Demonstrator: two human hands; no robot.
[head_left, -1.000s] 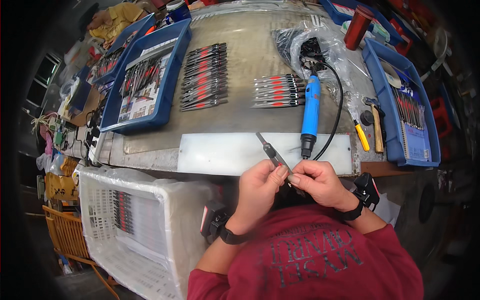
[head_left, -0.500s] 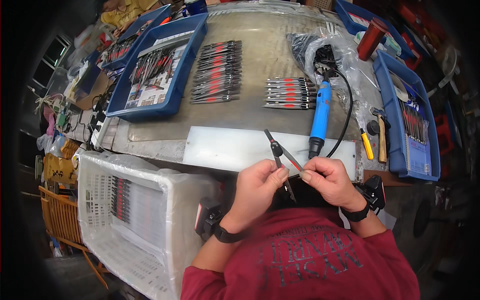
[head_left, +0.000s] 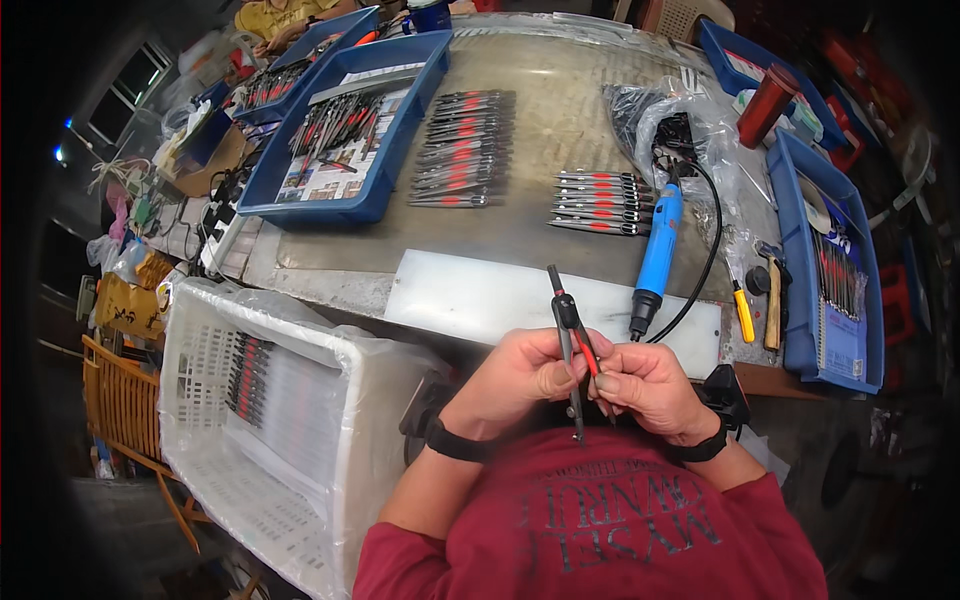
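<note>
Between my two hands is a grey and red drawing compass (head_left: 566,312), hinge at the top and legs a little apart, tips pointing down toward my shirt. My left hand (head_left: 520,378) pinches one leg between thumb and fingers. My right hand (head_left: 652,388) has thumb and fingers closed on the other leg, the red-marked one. Just beyond the hands a white board (head_left: 470,300) lies along the table's near edge. A blue electric screwdriver (head_left: 657,250) rests with its cabled end on that board. Fingers partly cover the lower legs.
Rows of compasses (head_left: 462,150) and a smaller stack (head_left: 600,203) lie on the table. Blue trays (head_left: 300,212) stand left and right (head_left: 800,350). A plastic-lined white crate (head_left: 350,450) is at my left. A hammer (head_left: 773,310) and yellow-handled tool (head_left: 743,312) lie right. A person (head_left: 275,18) sits far left.
The compass legs have come closer together, and the compass now stands more upright. My hands have drawn nearer to each other. The whole view has shifted slightly.
</note>
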